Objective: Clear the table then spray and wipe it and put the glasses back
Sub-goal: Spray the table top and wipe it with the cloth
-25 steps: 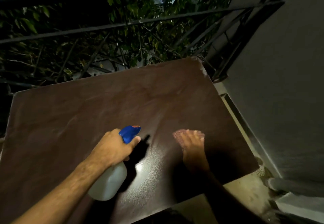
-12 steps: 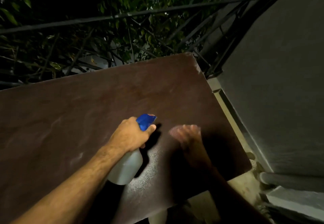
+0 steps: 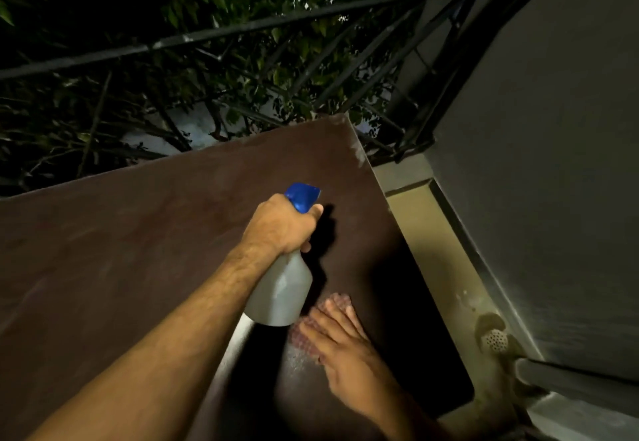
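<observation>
A dark brown table [image 3: 121,250] fills the lower left of the head view. My left hand [image 3: 281,224] grips the neck of a white spray bottle [image 3: 280,297] with a blue trigger head [image 3: 303,196], held above the table's right side and pointing away from me. My right hand [image 3: 340,344] lies flat, fingers straight, pressing a reddish checked cloth [image 3: 304,337] onto the table near its front right corner. Fine wet droplets show on the surface just below the cloth. No glasses are in view.
A black metal railing [image 3: 242,31] with leafy branches behind it runs along the table's far edge. A grey wall [image 3: 553,164] stands to the right, with a narrow strip of pale floor [image 3: 439,268] and a round drain [image 3: 496,340] between it and the table.
My left hand has carried the spray bottle forward and to the right over the table. My right hand with the cloth has drawn back toward me, closer to the front edge.
</observation>
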Demonstrator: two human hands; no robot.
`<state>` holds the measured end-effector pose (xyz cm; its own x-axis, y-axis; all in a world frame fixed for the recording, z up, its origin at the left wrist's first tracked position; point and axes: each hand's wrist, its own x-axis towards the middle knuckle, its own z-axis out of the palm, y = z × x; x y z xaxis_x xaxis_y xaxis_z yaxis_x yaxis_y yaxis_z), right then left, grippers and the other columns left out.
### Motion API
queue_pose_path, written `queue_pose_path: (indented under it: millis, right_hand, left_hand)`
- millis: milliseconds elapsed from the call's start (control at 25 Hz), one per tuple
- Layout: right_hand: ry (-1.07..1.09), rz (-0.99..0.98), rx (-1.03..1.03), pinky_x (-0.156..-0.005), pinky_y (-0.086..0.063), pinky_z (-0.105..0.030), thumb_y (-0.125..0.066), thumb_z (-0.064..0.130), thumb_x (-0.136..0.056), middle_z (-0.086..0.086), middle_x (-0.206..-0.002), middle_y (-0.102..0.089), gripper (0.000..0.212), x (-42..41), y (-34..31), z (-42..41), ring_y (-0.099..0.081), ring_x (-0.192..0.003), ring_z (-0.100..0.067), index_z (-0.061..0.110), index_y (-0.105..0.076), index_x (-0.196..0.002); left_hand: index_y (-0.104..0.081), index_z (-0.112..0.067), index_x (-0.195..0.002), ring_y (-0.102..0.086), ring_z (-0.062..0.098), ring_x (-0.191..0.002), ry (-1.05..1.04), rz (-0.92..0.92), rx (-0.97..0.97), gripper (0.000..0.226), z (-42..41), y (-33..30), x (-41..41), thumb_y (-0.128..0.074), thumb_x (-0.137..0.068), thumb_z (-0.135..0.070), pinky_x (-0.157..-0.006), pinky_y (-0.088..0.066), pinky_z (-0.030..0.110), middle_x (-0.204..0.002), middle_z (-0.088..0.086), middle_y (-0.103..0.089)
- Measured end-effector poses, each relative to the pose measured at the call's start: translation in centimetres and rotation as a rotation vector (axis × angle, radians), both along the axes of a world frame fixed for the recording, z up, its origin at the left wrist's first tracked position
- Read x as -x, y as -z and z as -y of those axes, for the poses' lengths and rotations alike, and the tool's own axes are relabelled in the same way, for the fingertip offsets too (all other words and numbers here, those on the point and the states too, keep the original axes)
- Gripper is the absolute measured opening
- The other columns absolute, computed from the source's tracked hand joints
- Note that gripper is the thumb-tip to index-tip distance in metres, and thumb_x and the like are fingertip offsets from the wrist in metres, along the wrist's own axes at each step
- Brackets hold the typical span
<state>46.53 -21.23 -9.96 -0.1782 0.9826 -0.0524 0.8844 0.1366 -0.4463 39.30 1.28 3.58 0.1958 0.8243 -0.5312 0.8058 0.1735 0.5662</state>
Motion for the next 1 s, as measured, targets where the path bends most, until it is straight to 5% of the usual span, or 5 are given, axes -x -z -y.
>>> queue_pose_path:
  millis: [320, 480, 800, 1000]
  right_hand:
    - [0.460, -0.088, -0.076, -0.118, -0.017, -0.052, -0.034, 0.023, -0.087, -0.007, -0.146, -0.048, 0.055, -12.0, 1.8, -19.1, -0.033, -0.142, -0.033, 0.015, -0.056, -0.136]
    - [0.481, -0.024, -0.001, -0.121, -0.001, -0.046, -0.043, 0.009, -0.091, -0.007, -0.155, -0.034, 0.056, -14.0, 0.8, -27.7, -0.017, -0.147, -0.029, 0.017, -0.043, -0.146]
    - [0.496, -0.074, -0.061, -0.108, -0.035, -0.057, -0.044, 0.019, -0.080, -0.003, -0.148, -0.045, 0.058, -10.3, 2.0, -15.3, -0.030, -0.142, -0.028, 0.019, -0.056, -0.137]
    - [0.424, -0.105, -0.093, -0.114, -0.025, -0.055, -0.037, 0.019, -0.085, -0.008, -0.143, -0.050, 0.053, -12.7, 1.6, -22.0, -0.037, -0.138, -0.033, 0.015, -0.059, -0.133]
  left_hand:
    - [-0.075, -0.010, -0.085, -0.074, 0.014, -0.060, -0.105, 0.009, 0.011, 0.044, -3.4, 0.7, -3.1, -0.063, -0.089, -0.052, -0.060, -0.050, 0.026, -0.061, 0.002, -0.077]
    - [-0.073, -0.012, -0.087, -0.075, 0.013, -0.058, -0.154, -0.003, 0.017, 0.043, -4.3, 1.1, -3.7, -0.064, -0.088, -0.054, -0.057, -0.050, 0.024, -0.061, 0.002, -0.078]
    - [-0.071, -0.014, -0.087, -0.074, 0.012, -0.058, -0.146, 0.004, -0.014, 0.042, -5.8, 1.8, -4.3, -0.063, -0.090, -0.055, -0.052, -0.047, 0.023, -0.064, 0.003, -0.078]
    - [-0.073, -0.011, -0.082, -0.074, 0.015, -0.059, -0.139, -0.023, -0.033, 0.047, -5.5, 1.9, -4.0, -0.064, -0.089, -0.056, -0.051, -0.048, 0.023, -0.062, 0.004, -0.077]
